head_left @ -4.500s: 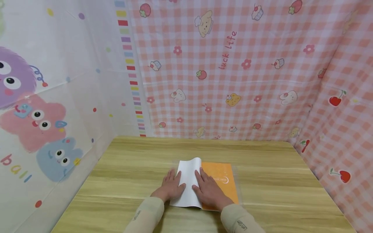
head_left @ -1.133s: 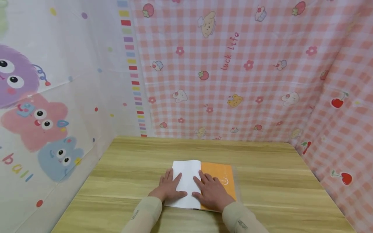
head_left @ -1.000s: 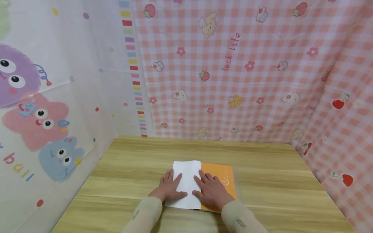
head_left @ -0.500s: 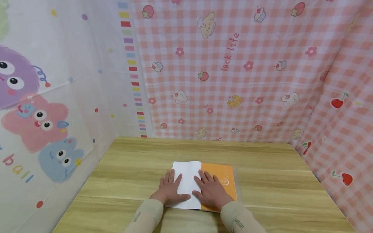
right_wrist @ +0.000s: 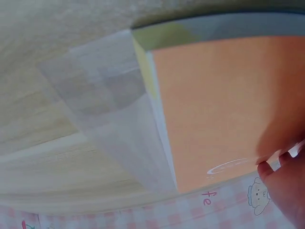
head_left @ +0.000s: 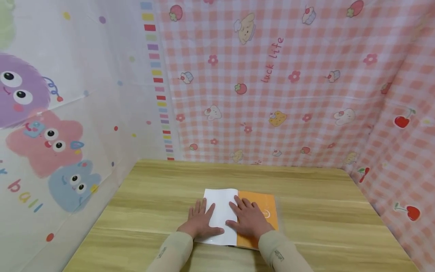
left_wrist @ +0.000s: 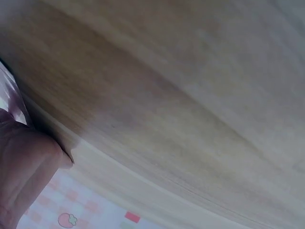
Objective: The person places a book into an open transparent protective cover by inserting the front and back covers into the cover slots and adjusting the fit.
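An open book lies on the wooden table, its white page on the left and its orange page on the right. Flat on the white page's left part rests my left hand, fingers spread and thumb reaching across the lower part. My right hand presses on the orange page beside the fold, its thumb and index fingertip over the fold. In the right wrist view, a clear plastic sheet sticks out past the book's thick edge. The left wrist view shows only part of my left hand at the table surface.
The wooden table extends around the book on all sides. A pink checked cloth hangs behind it and along the right. On the left hangs a white cloth with cartoon figures.
Over the last seconds the white page, earlier bulging up near the fold, has come down flatter and wider to the left. My left thumb has slid lower and inward. Both hands stay on the book.
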`<state>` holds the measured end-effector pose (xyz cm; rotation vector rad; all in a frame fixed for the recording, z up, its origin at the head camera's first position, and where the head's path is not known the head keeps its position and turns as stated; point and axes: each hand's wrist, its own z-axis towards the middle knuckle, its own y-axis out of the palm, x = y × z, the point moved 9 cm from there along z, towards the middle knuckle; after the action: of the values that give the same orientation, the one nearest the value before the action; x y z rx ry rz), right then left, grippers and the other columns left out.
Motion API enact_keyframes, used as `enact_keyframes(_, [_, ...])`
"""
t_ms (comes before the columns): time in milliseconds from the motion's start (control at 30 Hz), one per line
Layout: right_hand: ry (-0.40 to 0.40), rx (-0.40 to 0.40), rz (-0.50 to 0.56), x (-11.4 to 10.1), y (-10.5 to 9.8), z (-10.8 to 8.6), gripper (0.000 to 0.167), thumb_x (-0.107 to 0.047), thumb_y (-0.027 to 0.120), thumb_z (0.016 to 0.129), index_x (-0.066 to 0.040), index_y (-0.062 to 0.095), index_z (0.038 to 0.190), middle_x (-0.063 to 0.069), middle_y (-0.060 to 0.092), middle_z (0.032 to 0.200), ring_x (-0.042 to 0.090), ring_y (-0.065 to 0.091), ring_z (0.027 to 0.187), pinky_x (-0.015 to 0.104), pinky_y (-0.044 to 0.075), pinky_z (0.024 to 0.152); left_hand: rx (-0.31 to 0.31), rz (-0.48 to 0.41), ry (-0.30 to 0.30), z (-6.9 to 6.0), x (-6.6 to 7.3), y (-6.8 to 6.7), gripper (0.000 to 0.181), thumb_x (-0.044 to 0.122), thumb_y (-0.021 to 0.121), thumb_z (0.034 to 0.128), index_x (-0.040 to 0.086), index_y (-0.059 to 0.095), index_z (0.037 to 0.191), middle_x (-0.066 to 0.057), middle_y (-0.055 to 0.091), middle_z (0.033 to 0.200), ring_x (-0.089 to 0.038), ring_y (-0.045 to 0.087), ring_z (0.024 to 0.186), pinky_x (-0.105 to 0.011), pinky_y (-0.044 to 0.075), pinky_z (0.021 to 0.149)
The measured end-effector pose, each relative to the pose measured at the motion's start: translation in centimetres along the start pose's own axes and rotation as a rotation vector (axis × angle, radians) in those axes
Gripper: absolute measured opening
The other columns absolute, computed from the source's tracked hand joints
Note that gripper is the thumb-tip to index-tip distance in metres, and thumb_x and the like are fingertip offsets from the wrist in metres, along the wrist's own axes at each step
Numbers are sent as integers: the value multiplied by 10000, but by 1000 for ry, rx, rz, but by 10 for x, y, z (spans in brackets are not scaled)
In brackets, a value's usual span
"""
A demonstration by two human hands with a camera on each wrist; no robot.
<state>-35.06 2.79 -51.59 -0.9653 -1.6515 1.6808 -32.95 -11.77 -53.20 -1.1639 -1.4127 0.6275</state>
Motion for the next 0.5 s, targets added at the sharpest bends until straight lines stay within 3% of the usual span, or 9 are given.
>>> enact_keyframes(200, [4,18,40,4,3,3,762,-647,452,955,-132,421,1515,132,300,1595,416,278,1434,652,232,1102,4,-10,1,1,1,0,994,652,657,833,101,283,1570,-258,33,1624,-451,-18,1481,-606,11,1161])
enact_keyframes(500, [57,11,49,3,10,0,766,-631,412,978,-122,352,1548,159,257,1606,414,217,1459,660,193,1112,26,-29,-3,11,-11,10,1080,734,642,781,103,266,1573,-243,10,1630,-436,-39,1484,-604,-8,1160])
